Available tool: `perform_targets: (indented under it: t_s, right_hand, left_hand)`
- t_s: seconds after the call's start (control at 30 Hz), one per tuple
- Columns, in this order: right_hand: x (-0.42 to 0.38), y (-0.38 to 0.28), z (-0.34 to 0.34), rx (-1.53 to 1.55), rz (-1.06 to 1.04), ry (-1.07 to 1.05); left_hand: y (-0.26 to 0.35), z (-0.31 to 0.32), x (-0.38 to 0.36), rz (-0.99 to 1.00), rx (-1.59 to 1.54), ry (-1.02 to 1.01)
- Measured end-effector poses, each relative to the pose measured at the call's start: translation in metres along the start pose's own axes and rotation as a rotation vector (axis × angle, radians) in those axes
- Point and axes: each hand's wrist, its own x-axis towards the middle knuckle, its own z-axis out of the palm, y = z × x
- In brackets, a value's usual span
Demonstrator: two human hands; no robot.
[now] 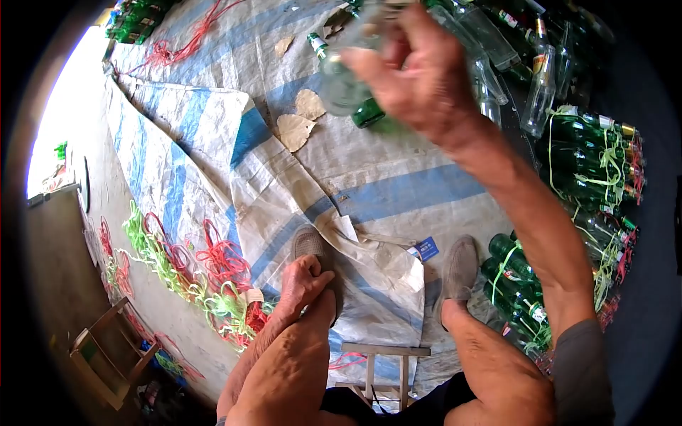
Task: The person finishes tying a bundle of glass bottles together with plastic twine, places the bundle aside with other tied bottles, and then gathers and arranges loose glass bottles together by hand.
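My right hand [430, 89] is raised over the far part of the sheet, its fingers closed around a clear glass bottle [346, 89]. The bottle's round base points toward me, and motion smears both hand and bottle. Just beyond and below it, green bottles [368, 113] lie on the sheet, partly covered by what I hold. Near my left knee, my left hand [302, 285] rests with its fingers curled into a loose fist, and nothing shows in it. A blue-and-white striped woven sheet [405, 199] spreads under the bottles and my feet.
Loose clear and green bottles [541, 85] pile up at the far right. Tied bundles of green bottles [586, 156] stand along the right side. Pink and green plastic strings [220, 259] lie at left. A wooden stool [387, 350] is beneath me, and dry leaves [295, 131] lie ahead.
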Motion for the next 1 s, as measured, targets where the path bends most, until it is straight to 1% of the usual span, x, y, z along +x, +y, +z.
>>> perform_targets:
  t_s: [0.03,0.1,0.17,0.3,0.43,0.5,0.57,0.63,0.7,0.77,0.87,0.97,1.0]
  right_hand:
    - [0.009,-0.013,0.012,-0.064,0.151,-0.064]
    - [0.014,0.002,0.047,-0.054,0.033,-0.106]
    - [0.018,0.017,0.083,-0.090,-0.062,-0.095]
    - [0.018,0.034,0.131,-0.057,-0.022,-0.066]
    - [0.013,0.039,0.153,-0.089,0.070,-0.192]
    - [0.010,0.043,0.160,-0.118,0.079,-0.201]
    - [0.011,0.042,0.162,-0.155,0.123,-0.199]
    - [0.013,0.041,0.159,-0.191,0.121,-0.198]
    - [0.016,0.042,0.157,-0.178,0.201,-0.260]
    - [0.016,0.045,0.155,-0.188,0.212,-0.247]
    - [0.010,0.042,0.140,-0.227,0.260,-0.298]
    - [-0.015,0.061,0.103,-0.147,0.111,-0.209]
    - [-0.023,0.073,0.084,-0.202,0.074,-0.123]
  left_hand:
    - [0.000,0.000,0.001,-0.001,-0.003,-0.001]
    - [0.000,-0.001,0.000,-0.002,-0.009,-0.001]
    - [0.001,-0.001,0.001,0.007,-0.018,-0.002]
    - [0.001,0.000,0.002,0.016,-0.014,0.000]
    - [0.000,-0.002,0.001,-0.035,-0.029,-0.009]
    - [-0.002,-0.001,0.001,-0.049,-0.047,-0.010]
    - [-0.004,0.001,0.001,-0.039,-0.030,-0.001]
    - [-0.002,0.000,0.002,-0.048,-0.012,-0.006]
    - [0.000,0.000,0.002,-0.065,-0.022,-0.006]
    - [-0.002,0.001,0.001,-0.061,-0.025,0.005]
    - [-0.001,0.000,0.001,-0.073,-0.013,-0.012]
    - [-0.001,0.000,0.000,-0.072,-0.027,-0.008]
    - [0.000,0.000,0.001,-0.072,-0.034,-0.005]
